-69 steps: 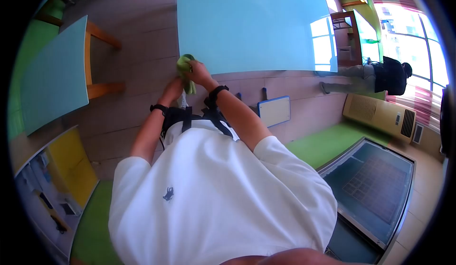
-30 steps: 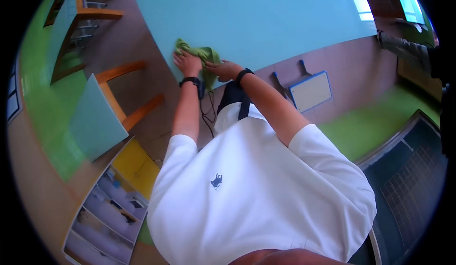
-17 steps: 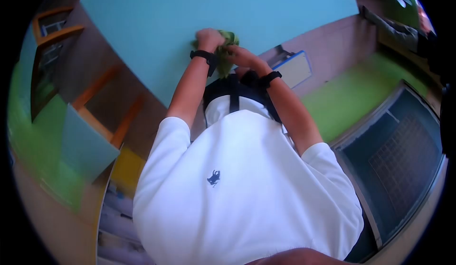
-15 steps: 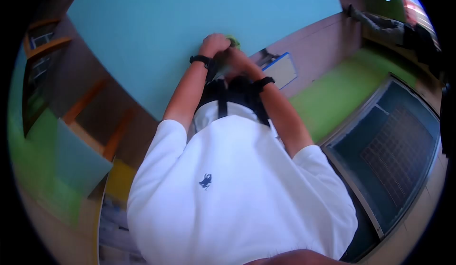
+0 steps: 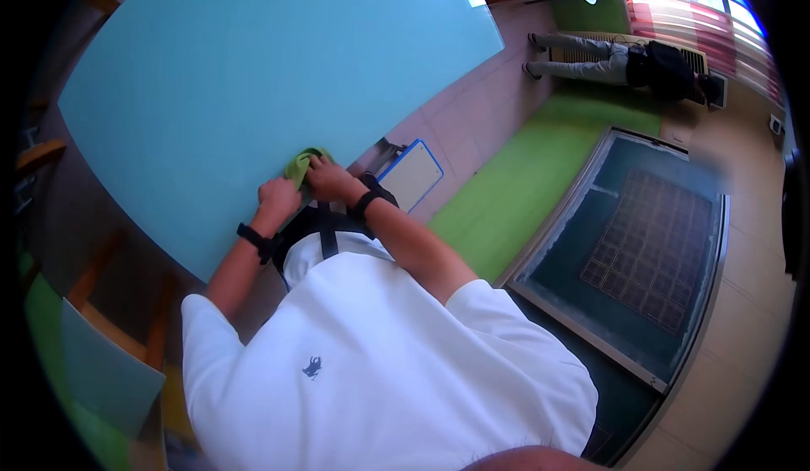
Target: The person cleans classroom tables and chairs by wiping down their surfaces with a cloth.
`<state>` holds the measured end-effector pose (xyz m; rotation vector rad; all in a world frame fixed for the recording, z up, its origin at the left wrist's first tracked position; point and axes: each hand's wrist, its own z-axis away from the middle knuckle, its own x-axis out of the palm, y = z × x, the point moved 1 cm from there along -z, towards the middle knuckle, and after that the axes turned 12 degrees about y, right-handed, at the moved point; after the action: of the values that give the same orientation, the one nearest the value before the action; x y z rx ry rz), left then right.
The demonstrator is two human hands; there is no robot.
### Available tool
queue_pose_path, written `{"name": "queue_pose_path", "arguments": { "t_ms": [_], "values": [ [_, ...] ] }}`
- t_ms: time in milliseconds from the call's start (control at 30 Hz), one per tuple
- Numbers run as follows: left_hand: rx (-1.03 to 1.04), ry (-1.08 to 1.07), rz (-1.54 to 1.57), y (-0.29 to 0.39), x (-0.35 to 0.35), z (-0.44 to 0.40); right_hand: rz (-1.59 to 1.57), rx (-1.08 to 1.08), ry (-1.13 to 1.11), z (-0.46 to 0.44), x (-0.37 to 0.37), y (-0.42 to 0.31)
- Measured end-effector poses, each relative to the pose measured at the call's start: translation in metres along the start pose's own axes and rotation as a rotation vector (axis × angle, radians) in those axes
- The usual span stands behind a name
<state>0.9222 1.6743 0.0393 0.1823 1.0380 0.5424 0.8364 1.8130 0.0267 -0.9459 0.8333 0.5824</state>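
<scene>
A crumpled green cloth [image 5: 302,164] is at the near edge of a large light-blue tabletop [image 5: 278,66], close to my body. My left hand [image 5: 278,197] is closed around the cloth's lower left side, a black band on the wrist. On the cloth's right side, my right hand [image 5: 332,181] grips it with bent fingers; that wrist also wears a black band. The two hands are close together, with the cloth between them.
A blue-edged pale panel [image 5: 412,174] is just right of the table. Farther right is a dark green chalkboard [image 5: 557,243] with a grid. Another person [image 5: 607,64] stands near the window. A chair [image 5: 114,361] is at the left.
The view has swung, so the table, hands and chalkboard appear shifted left, and the other person shows more fully. My hands have separated slightly, and more of the green cloth is visible.
</scene>
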Motion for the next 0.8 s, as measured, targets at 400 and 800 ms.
{"name": "queue_pose_path", "arguments": {
  "t_ms": [400,800],
  "values": [
    [-0.085,1.026,0.167,0.048,-0.050,-0.043,-0.329,-0.037,0.045,-0.086,-0.029,0.041],
    [-0.058,0.873,0.244,0.206,-0.022,-0.269,-0.413,0.298,0.282,-0.133,-0.188,0.289]
  ]
}}
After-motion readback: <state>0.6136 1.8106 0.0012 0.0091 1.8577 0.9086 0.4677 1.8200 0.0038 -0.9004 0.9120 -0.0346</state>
